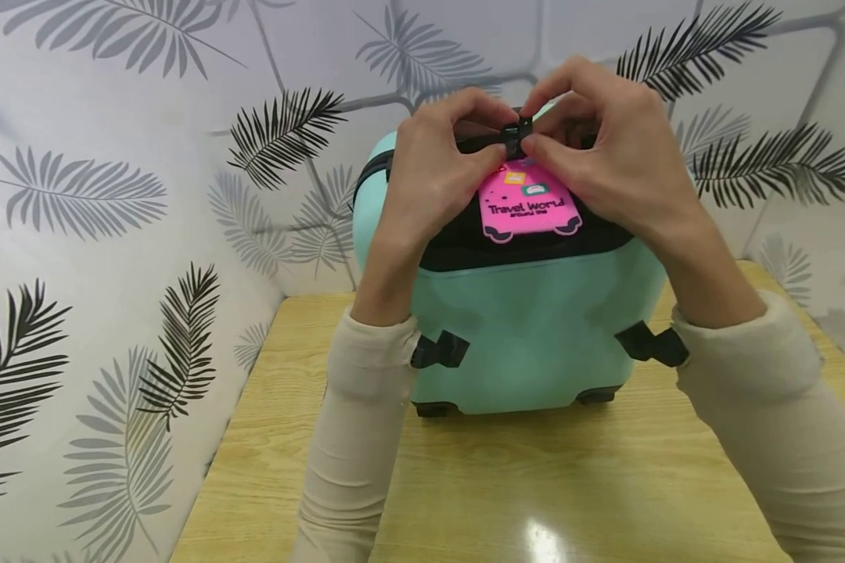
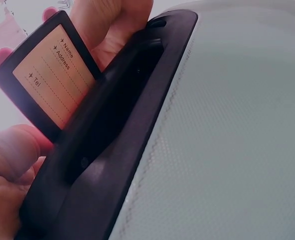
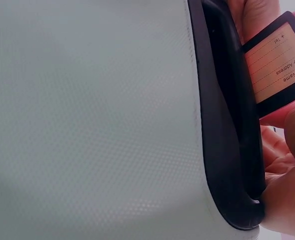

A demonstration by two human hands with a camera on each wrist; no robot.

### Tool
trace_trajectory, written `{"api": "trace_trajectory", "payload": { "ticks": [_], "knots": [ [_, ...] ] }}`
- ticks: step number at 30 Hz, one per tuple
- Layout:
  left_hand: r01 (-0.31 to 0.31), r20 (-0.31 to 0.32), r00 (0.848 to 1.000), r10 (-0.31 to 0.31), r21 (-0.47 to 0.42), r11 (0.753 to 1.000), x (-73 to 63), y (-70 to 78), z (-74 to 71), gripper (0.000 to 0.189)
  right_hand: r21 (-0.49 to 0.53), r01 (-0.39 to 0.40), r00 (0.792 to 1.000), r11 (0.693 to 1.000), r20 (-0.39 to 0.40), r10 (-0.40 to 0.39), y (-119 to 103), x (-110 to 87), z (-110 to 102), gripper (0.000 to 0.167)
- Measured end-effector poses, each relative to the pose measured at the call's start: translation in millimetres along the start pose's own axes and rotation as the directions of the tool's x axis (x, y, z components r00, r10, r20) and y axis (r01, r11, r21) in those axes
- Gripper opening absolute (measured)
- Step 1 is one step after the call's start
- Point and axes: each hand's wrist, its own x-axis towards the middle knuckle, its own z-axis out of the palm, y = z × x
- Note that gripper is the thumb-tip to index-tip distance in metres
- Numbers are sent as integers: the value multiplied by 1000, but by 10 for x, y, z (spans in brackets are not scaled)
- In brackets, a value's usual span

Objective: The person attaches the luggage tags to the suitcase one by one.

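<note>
A small mint-green suitcase (image 1: pixel 535 328) stands on the table with its black carry handle (image 2: pixel 72 135) near the top. From the handle hangs a pink luggage tag (image 1: pixel 530 207) printed "Travel World"; its back, with Name, Address and Tel lines, faces the wrist cameras. My left hand (image 1: pixel 436 160) pinches the tag's black strap (image 1: pixel 511 138) between thumb and index finger at the buckle. Opposite it, my right hand (image 1: pixel 616 148) pinches the strap's upright end the same way. Both hands meet just above the tag, and the fingers partly hide the handle.
The suitcase rests on a light wooden table (image 1: pixel 507 485), its black corner feet (image 1: pixel 436 409) on the surface. Close behind and to the left rises a wall (image 1: pixel 113 274) with a leaf pattern. Black ties (image 1: pixel 651 344) show near both cuffs.
</note>
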Motion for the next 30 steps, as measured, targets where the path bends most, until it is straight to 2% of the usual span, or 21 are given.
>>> {"api": "trace_trajectory", "payload": {
  "ticks": [4, 13, 17, 25, 30],
  "knots": [
    [25, 6, 1000, -25, 5, 1000, -2, -1, -5, 22, 0, -1, 1000, 1000, 13, 1, 5, -7, -7, 24],
    [23, 2, 1000, -23, -22, 999, -12, -1, -7, 21, 27, 3, 998, 1000, 60, -5, 19, -9, -8, 16],
    [6, -1, 1000, -6, -40, 999, -20, 1, -9, 20, 26, -18, 998, 999, 62, 16, 8, 0, -1, 16],
    [23, 6, 1000, -23, -44, 999, -19, 11, -9, 19, 41, -85, 995, 996, 62, 82, -10, 24, 7, 14],
    [6, 4, 1000, -6, -47, 999, -12, 4, -6, 18, 65, -113, 992, 991, 65, 109, -16, 39, 10, 13]
  ]
}}
